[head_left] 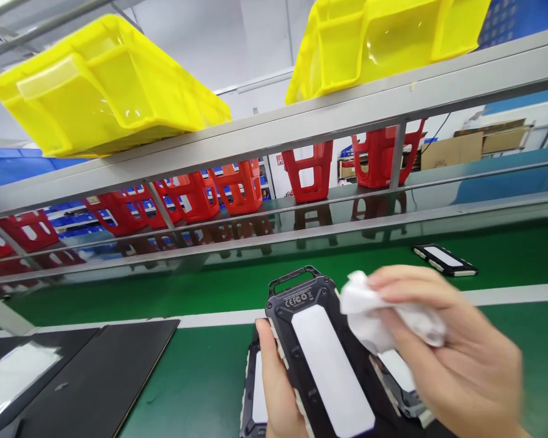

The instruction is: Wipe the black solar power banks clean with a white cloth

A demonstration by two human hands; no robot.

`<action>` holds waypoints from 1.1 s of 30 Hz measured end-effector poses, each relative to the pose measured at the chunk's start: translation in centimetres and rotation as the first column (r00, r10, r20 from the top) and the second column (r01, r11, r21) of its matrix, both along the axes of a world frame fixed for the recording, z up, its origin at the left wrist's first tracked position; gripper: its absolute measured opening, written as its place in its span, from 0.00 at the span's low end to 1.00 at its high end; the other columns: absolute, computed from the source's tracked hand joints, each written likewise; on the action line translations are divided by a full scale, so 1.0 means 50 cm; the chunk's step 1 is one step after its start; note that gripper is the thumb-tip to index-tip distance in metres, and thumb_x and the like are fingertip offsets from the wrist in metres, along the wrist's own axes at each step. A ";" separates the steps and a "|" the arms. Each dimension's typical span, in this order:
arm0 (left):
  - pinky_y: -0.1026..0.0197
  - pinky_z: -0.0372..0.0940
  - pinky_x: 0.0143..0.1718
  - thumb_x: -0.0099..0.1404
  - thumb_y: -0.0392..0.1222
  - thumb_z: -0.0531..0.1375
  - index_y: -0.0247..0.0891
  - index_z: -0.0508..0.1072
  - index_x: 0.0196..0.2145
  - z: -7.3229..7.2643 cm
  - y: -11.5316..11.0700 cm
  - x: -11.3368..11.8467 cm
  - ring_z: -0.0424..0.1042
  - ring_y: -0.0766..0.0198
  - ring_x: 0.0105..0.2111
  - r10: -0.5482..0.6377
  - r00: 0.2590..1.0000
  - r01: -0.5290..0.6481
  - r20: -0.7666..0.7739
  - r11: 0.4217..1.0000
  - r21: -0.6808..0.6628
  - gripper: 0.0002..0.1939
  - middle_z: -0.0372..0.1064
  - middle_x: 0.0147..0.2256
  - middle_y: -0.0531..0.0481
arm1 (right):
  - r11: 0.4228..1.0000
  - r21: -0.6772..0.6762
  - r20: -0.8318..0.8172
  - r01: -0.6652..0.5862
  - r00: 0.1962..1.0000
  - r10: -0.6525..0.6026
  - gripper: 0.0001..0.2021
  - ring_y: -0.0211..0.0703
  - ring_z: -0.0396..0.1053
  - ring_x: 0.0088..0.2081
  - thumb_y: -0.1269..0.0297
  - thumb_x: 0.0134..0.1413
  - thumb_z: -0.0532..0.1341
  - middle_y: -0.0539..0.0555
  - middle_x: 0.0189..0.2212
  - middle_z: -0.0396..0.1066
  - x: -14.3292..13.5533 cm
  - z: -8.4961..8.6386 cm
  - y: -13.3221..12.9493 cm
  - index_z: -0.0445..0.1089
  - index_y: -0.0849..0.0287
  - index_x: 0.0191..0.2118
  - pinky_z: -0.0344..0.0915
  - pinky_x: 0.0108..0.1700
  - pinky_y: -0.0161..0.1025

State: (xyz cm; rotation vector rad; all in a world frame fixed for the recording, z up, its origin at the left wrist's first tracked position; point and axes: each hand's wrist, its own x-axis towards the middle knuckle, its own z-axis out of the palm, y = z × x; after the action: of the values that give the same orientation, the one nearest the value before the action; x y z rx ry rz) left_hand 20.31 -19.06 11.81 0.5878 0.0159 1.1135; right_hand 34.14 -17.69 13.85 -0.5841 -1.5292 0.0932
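My left hand is wrapped round a black power bank with a carry loop at its top, printed marks below it and a long white panel on its face. In my right hand a crumpled white cloth or tissue is pinched between thumb and fingers, just beside the upper right edge of the power bank. Behind, partly hidden by my hands, similar devices show on the bench: one at the left and one at the right.
Another white-panelled device lies farther back on the green bench. At the left are a black board and white sheets in clear plastic. A metal rail overhead carries yellow bins. Red plastic holders stand beyond.
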 end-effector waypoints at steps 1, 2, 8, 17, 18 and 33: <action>0.54 0.55 0.57 0.61 0.69 0.36 0.36 0.72 0.49 -0.002 0.001 0.000 0.66 0.51 0.52 0.041 0.999 -0.041 0.014 0.999 0.013 0.42 0.70 0.49 0.42 | 0.999 0.045 0.081 -0.020 0.997 0.016 0.12 0.42 0.68 0.46 0.79 0.57 0.56 0.53 0.42 0.69 -0.011 0.010 0.011 0.69 0.57 0.42 0.67 0.49 0.33; 0.55 0.53 0.59 0.61 0.68 0.35 0.37 0.72 0.50 -0.006 0.003 0.000 0.63 0.52 0.54 0.073 0.997 -0.073 0.025 0.997 0.023 0.41 0.68 0.51 0.43 | 0.995 0.089 0.164 -0.041 0.986 0.026 0.13 0.42 0.67 0.48 0.81 0.57 0.55 0.54 0.43 0.70 -0.019 0.017 0.022 0.69 0.59 0.43 0.65 0.52 0.34; 0.53 0.44 0.63 0.63 0.65 0.42 0.38 0.70 0.51 -0.023 0.012 -0.013 0.52 0.51 0.61 0.070 0.997 -0.071 0.032 0.997 0.017 0.35 0.60 0.57 0.44 | 0.991 0.136 0.386 -0.003 0.921 -0.050 0.14 0.43 0.59 0.57 0.79 0.60 0.55 0.61 0.51 0.67 -0.021 0.004 0.047 0.67 0.68 0.51 0.58 0.60 0.39; 0.52 0.45 0.63 0.60 0.64 0.50 0.34 0.69 0.52 -0.012 0.011 -0.021 0.53 0.49 0.61 0.078 0.997 -0.077 0.027 0.997 -0.021 0.34 0.63 0.55 0.40 | 0.993 0.118 0.548 -0.021 0.835 -0.047 0.20 0.48 0.54 0.60 0.81 0.61 0.49 0.58 0.55 0.63 0.005 -0.045 0.013 0.62 0.65 0.57 0.60 0.59 0.48; 0.52 0.45 0.63 0.61 0.64 0.50 0.34 0.69 0.52 -0.012 0.011 -0.023 0.54 0.48 0.60 0.064 0.998 -0.064 0.023 0.998 -0.030 0.34 0.63 0.55 0.40 | 0.992 0.119 0.551 -0.030 0.834 -0.040 0.19 0.47 0.55 0.59 0.82 0.60 0.49 0.59 0.54 0.64 0.008 -0.050 0.010 0.63 0.66 0.55 0.61 0.59 0.47; 0.57 0.64 0.44 0.62 0.67 0.41 0.22 0.71 0.47 -0.005 0.025 -0.036 0.72 0.54 0.40 0.021 0.999 -0.028 -0.026 0.954 -0.299 0.43 0.72 0.42 0.33 | 0.986 0.153 0.625 -0.071 0.779 -0.041 0.10 0.45 0.67 0.51 0.75 0.61 0.54 0.60 0.43 0.73 0.049 -0.116 -0.060 0.72 0.67 0.42 0.65 0.54 0.37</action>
State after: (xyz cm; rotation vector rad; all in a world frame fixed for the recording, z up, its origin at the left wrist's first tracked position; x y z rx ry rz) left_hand 18.48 -17.79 11.56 0.3287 0.2093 1.1028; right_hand 36.57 -20.67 8.07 -0.4862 -2.1712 -0.2479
